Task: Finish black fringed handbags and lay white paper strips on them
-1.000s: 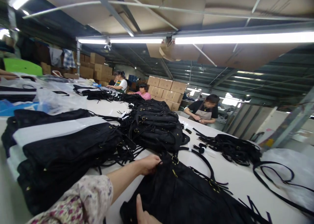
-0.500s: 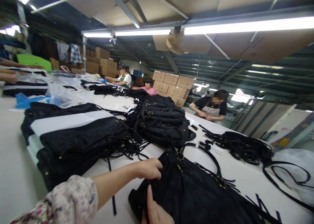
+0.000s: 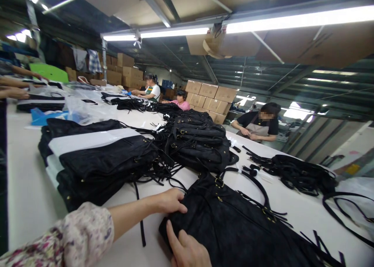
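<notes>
Workshop, tube lights (image 3: 300, 19) overhead, cardboard boxes (image 3: 207, 97) stacked behind a long white table (image 3: 26, 161). Black bag (image 3: 233, 220) lies flat on the table, front centre to right, running out of the bottom of view; brass-coloured rings near its top edge, handle (image 3: 260, 185) looped on the far side. Left hand (image 3: 172, 200) at the bag's left edge, fingers bent, thumb over the black material; can't tell if it pinches. Right hand (image 3: 189, 251) just below, at the near left corner, index finger stretched out, other fingers curled; thumb hidden, grip can't be told. Left of the bag: folded black stack (image 3: 102, 165) with white sheet (image 3: 93, 140) across it. Beyond: heaped black bags (image 3: 198, 142). Right side: strap bundle (image 3: 304, 173), long loose strap (image 3: 344, 220), clear plastic (image 3: 356, 189). Person in grey apron (image 3: 258, 128) across the table, head down, hands together. More people farther back and at far left.
</notes>
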`<state>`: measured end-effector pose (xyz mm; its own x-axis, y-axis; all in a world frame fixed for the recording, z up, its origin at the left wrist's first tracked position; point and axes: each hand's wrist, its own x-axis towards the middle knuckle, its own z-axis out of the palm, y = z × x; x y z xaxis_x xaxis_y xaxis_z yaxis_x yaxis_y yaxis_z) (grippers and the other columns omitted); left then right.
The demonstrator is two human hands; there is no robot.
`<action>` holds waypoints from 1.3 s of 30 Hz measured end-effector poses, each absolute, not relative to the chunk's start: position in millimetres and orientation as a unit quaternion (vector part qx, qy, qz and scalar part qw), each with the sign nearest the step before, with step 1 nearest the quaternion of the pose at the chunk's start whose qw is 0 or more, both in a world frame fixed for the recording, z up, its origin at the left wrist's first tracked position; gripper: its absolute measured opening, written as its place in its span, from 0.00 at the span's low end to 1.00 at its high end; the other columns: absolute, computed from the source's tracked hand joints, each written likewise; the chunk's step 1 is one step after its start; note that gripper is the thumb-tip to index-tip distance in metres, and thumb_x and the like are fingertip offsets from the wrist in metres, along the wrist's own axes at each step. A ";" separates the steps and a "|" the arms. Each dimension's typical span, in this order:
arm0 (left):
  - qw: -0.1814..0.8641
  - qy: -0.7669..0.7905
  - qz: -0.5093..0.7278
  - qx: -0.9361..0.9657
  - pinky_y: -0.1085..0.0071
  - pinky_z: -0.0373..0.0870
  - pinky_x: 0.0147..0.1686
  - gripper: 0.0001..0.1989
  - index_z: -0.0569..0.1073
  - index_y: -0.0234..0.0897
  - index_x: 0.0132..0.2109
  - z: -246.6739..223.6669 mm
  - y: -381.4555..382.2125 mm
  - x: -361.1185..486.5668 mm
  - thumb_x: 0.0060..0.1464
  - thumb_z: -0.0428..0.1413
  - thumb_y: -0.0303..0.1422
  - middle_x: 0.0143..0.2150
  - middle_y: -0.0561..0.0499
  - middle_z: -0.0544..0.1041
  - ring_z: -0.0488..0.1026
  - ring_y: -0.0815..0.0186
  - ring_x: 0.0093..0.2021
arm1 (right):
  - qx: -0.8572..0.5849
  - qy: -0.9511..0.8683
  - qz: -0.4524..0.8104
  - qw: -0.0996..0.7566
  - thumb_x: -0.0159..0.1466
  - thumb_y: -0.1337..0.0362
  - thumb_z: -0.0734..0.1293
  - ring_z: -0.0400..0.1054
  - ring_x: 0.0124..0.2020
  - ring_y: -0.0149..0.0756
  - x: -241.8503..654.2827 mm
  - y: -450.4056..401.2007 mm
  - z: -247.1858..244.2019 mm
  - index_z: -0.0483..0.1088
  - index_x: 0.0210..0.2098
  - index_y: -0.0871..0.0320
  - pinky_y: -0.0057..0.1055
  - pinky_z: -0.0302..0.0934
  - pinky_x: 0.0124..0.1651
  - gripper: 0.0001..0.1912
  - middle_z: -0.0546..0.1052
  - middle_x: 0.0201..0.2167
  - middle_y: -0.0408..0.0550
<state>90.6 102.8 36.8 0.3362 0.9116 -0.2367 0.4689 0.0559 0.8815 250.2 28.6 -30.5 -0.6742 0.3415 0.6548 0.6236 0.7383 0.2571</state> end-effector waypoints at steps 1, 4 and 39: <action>0.486 0.539 0.229 0.649 0.73 0.59 0.26 0.07 0.67 0.37 0.21 36.0 102.1 90.5 0.38 0.59 0.30 0.19 0.57 0.62 0.64 0.66 0.26 | -0.278 -0.881 -0.237 0.299 0.50 0.75 0.59 0.66 0.17 0.33 249.7 28.1 -31.6 0.69 0.56 0.59 0.29 0.57 0.16 0.33 0.70 0.22 0.42; 0.494 0.551 0.223 0.635 0.72 0.57 0.25 0.08 0.66 0.37 0.21 36.8 99.0 88.8 0.40 0.59 0.33 0.19 0.57 0.60 0.61 0.67 0.25 | -0.291 -0.877 -0.210 0.319 0.53 0.76 0.58 0.67 0.17 0.34 252.4 27.9 -33.1 0.69 0.57 0.57 0.27 0.60 0.17 0.32 0.70 0.22 0.42; 0.590 0.309 0.296 0.685 0.72 0.68 0.36 0.10 0.64 0.39 0.35 12.2 63.7 57.8 0.45 0.58 0.33 0.32 0.57 0.68 0.66 0.67 0.33 | -0.311 -0.825 -0.159 0.445 0.67 0.76 0.57 0.74 0.51 0.48 261.9 35.3 -58.3 0.49 0.70 0.60 0.38 0.76 0.47 0.33 0.76 0.53 0.58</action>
